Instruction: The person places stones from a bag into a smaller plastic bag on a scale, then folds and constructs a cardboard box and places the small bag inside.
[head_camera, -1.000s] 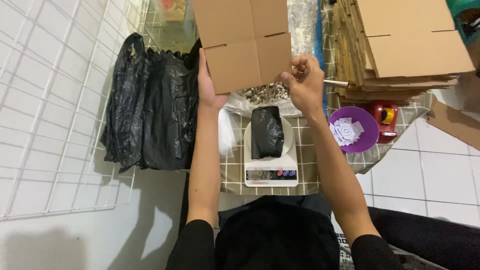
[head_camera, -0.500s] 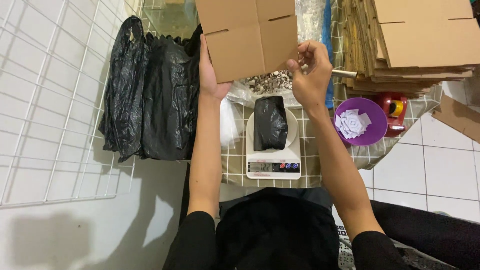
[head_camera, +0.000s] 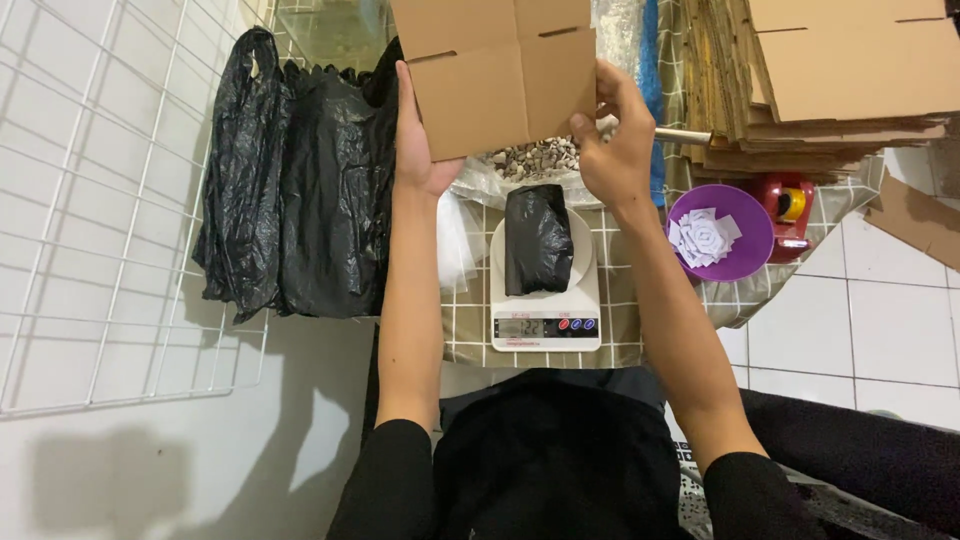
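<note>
Holding cardboard box up above scale: left hand gripping left edge, right hand pinching right edge. Black bagged packet sitting on scale. Purple bowl containing white paper slips.

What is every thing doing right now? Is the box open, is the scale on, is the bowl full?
cardboard box: held up in both hands, flaps folded shut on the side facing the camera
left hand: gripping the box's left edge
right hand: gripping the box's right edge
scale: on, display lit
black packet: lying on the scale
purple bowl: holds white paper bits
black bags: hanging, limp
flat cartons: stacked
</note>
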